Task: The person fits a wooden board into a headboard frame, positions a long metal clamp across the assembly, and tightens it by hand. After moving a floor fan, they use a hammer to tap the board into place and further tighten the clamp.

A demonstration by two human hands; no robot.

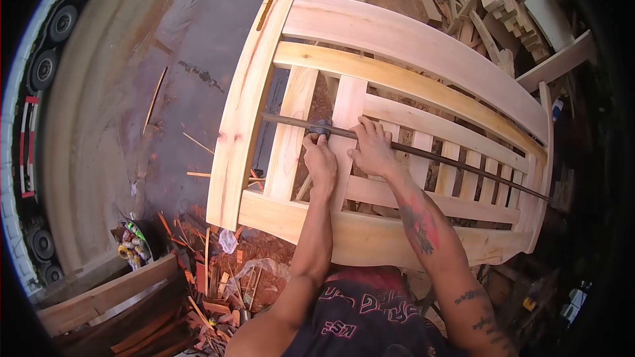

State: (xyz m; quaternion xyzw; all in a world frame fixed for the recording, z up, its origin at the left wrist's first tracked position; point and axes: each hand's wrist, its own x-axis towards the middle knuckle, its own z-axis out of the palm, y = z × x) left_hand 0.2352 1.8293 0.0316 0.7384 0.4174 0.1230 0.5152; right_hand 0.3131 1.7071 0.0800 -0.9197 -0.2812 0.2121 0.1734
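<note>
We look down on a large frame of pale wood point(377, 231), a headboard-like panel with a curved top rail, a broad bottom rail close to our chest and a row of upright slats between them; it fills the middle of the view and lies roughly flat, tilted away to the right. Beneath and to the left of it spreads a dark reddish floor point(178, 79), stained and bare in its upper part; along the far left edge we see a long vehicle with a row of wheels point(63, 23). Behind the frame, at upper right, lies a heap of offcuts and stacked timber point(503, 6); at lower left sit some planks point(106, 294), and between them and the frame a litter of wood scraps point(218, 284) with a crumpled bit of clear plastic among it.

Across the slats runs a long dark metal bar point(456, 163), reaching from just inside the left upright down to the right end of the frame; a small dark clamp head point(319, 127) sits on the bar above the second slat. Our left hand point(321, 158) rests on that slat, its fingers curled close around the clamp head and touching it. Our right hand point(372, 149) lies just beside it, palm down on the neighbouring slat, fingers closed over the bar and pressing it; the forearm behind it bears tattoos.
</note>
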